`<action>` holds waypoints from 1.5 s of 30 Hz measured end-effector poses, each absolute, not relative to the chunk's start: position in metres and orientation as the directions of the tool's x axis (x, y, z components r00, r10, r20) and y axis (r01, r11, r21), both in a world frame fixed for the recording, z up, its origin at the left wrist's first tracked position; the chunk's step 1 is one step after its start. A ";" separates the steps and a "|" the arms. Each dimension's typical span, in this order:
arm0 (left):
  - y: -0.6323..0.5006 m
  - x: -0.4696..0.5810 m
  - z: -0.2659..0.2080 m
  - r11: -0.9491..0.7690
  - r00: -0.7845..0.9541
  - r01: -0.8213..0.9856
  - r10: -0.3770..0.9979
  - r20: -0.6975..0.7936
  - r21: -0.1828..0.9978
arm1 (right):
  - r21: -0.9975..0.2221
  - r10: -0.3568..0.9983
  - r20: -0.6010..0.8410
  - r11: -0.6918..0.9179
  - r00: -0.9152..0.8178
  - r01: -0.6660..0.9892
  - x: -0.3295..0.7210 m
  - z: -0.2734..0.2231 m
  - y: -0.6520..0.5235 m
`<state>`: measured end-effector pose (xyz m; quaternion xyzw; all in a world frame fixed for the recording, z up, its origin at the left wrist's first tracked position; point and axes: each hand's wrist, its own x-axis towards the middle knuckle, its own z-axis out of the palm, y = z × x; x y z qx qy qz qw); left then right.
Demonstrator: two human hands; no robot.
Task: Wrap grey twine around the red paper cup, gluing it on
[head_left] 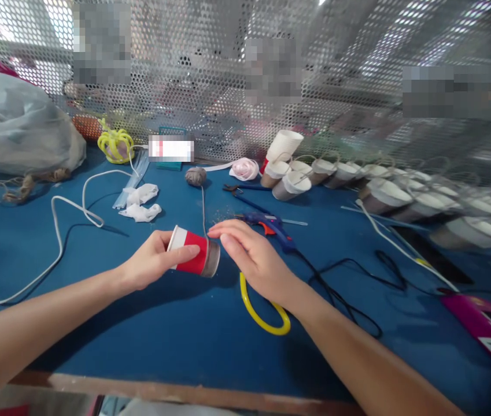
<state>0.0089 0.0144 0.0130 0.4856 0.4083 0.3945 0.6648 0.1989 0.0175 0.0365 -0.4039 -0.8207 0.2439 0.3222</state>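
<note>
My left hand (pixel 152 261) is wrapped round a red and white paper cup (pixel 189 254), tilted on its side with the rim to the left. Grey yarn (pixel 213 260) is wound in a band round the base end of the cup. From there a strand runs back to a small grey yarn ball (pixel 195 176). My right hand (pixel 256 257) is at the base end, fingers stretched out and fingertips by the strand. Under the right wrist lies a yellow loop (pixel 286 329), its other part hidden. Behind that hand rests a blue glue gun (pixel 266 222).
Several yarn-wrapped cups (pixel 292 185) with handles stand along the back right. Pliers (pixel 239 188), a pink ribbon roll (pixel 244 169), white scraps (pixel 141 202) and glue sticks (pixel 132 179) lie behind. A white cable (pixel 56 231) crosses the left, a black cord (pixel 349 312) the right.
</note>
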 end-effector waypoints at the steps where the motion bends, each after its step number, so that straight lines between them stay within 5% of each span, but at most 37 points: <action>1: 0.014 0.009 0.013 0.199 0.353 -0.106 0.923 -0.151 0.974 | -0.666 0.820 0.315 0.549 -0.477 0.505 0.197 0.036 0.018; 16: 0.010 0.012 0.008 0.113 0.374 -0.010 0.922 -0.101 0.994 | -0.766 0.860 0.196 0.434 -0.471 0.474 0.189 0.039 0.014; 26: 0.021 0.020 0.009 0.297 0.340 0.004 0.898 -0.281 0.955 | -0.847 0.839 0.171 0.393 -0.516 0.357 0.178 0.034 0.017; 30: 0.017 0.017 0.002 0.260 0.318 0.043 0.912 -0.260 0.965 | -0.799 0.927 0.153 0.320 -0.342 0.509 0.206 0.035 0.038; 35: 0.013 0.011 0.000 0.207 0.315 0.011 0.928 -0.200 0.978 | -0.629 0.987 0.136 0.017 0.089 0.777 0.274 0.033 0.066; 40: 0.014 0.011 -0.001 0.167 0.305 0.027 0.937 -0.167 0.986 | -0.483 0.989 -0.023 -0.138 0.146 0.864 0.299 0.009 0.075; 45: 0.014 0.009 -0.005 0.120 0.286 0.105 0.947 -0.146 0.987 | -0.520 0.976 -0.072 -0.214 0.208 0.827 0.295 -0.003 0.081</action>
